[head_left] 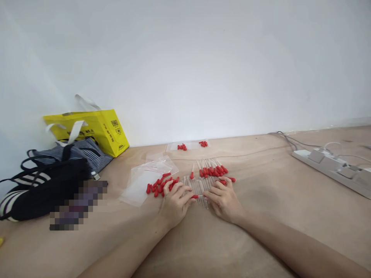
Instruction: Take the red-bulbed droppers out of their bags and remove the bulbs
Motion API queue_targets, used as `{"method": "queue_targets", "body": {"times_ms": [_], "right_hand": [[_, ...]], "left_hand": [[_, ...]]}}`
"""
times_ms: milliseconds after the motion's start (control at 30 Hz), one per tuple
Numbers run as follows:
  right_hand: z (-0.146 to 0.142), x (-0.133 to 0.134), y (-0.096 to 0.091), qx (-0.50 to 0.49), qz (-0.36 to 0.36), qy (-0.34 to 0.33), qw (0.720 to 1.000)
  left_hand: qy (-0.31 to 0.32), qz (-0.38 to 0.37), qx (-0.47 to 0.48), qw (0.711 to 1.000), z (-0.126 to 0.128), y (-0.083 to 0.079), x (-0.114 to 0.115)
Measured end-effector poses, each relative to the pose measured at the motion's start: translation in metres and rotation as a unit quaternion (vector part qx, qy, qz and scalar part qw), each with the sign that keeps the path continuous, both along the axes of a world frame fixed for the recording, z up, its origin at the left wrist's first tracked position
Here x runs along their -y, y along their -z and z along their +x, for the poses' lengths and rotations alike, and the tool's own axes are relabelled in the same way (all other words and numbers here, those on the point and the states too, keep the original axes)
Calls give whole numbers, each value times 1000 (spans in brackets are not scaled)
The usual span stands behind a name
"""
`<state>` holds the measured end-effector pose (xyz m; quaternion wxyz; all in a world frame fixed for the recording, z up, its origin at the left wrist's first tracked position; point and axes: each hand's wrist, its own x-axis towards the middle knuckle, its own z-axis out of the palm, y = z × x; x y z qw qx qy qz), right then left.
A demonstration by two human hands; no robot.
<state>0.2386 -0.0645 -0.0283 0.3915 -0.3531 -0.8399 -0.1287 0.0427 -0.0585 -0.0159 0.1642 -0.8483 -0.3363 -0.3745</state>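
Observation:
My left hand [175, 202] and my right hand [222, 200] meet over a tan table [261, 216]. Between their pinched fingertips lies a clear dropper tube with a red rubber cap [198, 197]; the left fingers hold the red end, the right fingers the clear tube. Under the hands lies a row of clear tubes [199, 185]. A loose heap of red caps [159, 186] sits just left of my left hand. Several capped droppers [213, 170] lie beyond the hands.
Clear plastic bags [145, 177] lie to the left, with another bag holding red caps [191, 145] near the wall. A yellow bag [98, 129] and striped and black bags [52, 181] stand far left. A white power strip [333, 168] with cables is at right.

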Motion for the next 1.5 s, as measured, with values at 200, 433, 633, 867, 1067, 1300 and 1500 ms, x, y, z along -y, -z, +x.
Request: {"method": "queue_targets", "body": {"times_ms": [200,433,633,867,1067,1300,1500], "right_hand": [[2,5,-3,-9,9,-17,1000],[2,8,-5,-12,4,-18,1000],[3,8,-5,-25,11,-32,999],[7,10,-3,-33,21,-40,998],[7,11,-2,-34,20,-37,999],[22,10,-2,-58,13,9,998],[30,4,2,-74,-41,84,993]], "left_hand": [[2,23,-18,1000,-2,-1,5],[27,32,-23,999,0,-4,9],[48,45,-21,998,0,-3,10],[60,38,-7,997,0,-1,11],[67,32,-2,997,1,-1,11],[39,12,22,999,-9,-5,13],[52,-10,48,997,-15,-9,10]]}}
